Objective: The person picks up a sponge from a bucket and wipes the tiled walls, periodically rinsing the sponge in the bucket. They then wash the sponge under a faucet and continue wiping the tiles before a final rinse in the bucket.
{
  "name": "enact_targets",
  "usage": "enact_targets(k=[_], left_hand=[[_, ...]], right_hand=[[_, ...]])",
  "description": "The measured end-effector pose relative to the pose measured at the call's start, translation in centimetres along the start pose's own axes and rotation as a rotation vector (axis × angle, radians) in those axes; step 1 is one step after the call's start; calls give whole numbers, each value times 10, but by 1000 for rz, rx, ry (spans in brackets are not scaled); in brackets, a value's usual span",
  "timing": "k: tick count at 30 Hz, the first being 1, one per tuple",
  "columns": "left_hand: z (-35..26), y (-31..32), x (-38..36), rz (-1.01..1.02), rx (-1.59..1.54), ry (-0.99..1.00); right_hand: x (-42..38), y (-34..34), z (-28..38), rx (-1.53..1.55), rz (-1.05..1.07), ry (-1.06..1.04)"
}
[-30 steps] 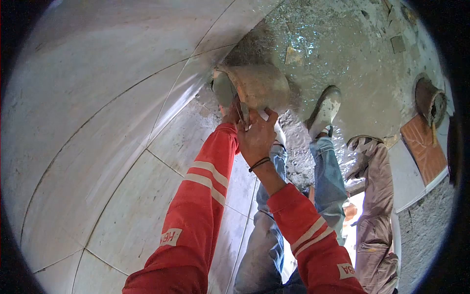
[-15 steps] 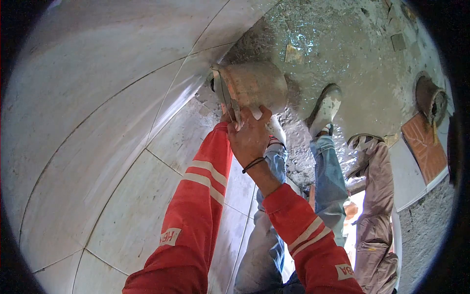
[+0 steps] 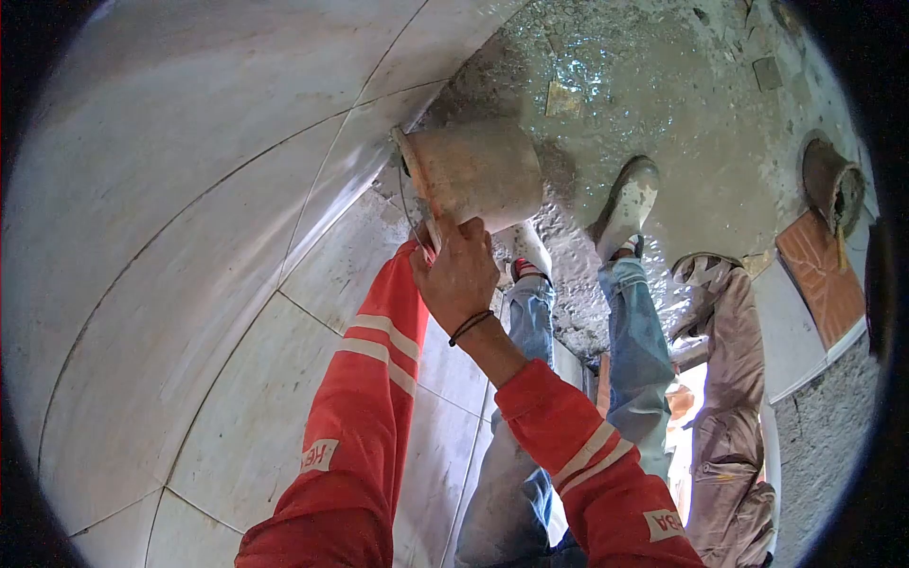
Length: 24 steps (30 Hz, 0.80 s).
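A mud-stained bucket (image 3: 478,170) is tipped on its side, its mouth facing the tiled wall and its base pointing right. At the bucket's near rim, my right hand (image 3: 461,275) is closed, fingers bent over the edge. Just behind it my left hand (image 3: 419,233) is at the same rim by the thin wire handle (image 3: 401,194), mostly hidden by the right hand and the red sleeve. What the bucket holds is out of sight.
Large pale tiles cover the wall (image 3: 189,170) on the left. Wet grey mortar (image 3: 701,180) spreads over the floor around my shoes (image 3: 630,199). Another person's trousered leg (image 3: 729,379) is at the right. Beyond are a dirty container (image 3: 828,180) and a brown tile (image 3: 822,279).
The bucket and both hands have shifted slightly left, towards the wall. My right hand's fingers have drawn closer together at the rim.
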<state>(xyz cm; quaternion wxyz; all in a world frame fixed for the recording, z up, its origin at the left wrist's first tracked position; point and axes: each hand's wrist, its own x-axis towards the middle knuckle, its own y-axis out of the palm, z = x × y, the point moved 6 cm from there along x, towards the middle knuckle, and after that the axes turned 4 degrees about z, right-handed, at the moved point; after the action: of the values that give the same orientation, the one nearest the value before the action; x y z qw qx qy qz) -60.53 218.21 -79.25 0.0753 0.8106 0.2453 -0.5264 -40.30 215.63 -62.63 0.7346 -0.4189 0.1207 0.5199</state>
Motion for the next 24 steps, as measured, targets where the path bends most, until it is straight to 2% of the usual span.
enact_targets(k=[5,8,14,17,18,21,22,24], left_hand=[[-1,-8,-16,1,24,-1],[-4,-8,-20,2,34,-2],[-1,-14,-28,-4,58,3],[-2,-13,-24,1,71,6],[-4,-14,-24,4,75,5],[0,-13,-20,13,87,8],[-2,-12,-18,16,93,11],[-3,-14,-15,20,99,10]], right_hand=[[3,15,0,229,109,-35],[-1,12,2,242,107,-147],[0,11,3,327,99,-241],[3,14,8,303,180,-188],[1,15,7,355,107,-206],[1,21,11,351,100,-167],[0,21,14,331,221,-80],[0,23,15,345,226,-49]])
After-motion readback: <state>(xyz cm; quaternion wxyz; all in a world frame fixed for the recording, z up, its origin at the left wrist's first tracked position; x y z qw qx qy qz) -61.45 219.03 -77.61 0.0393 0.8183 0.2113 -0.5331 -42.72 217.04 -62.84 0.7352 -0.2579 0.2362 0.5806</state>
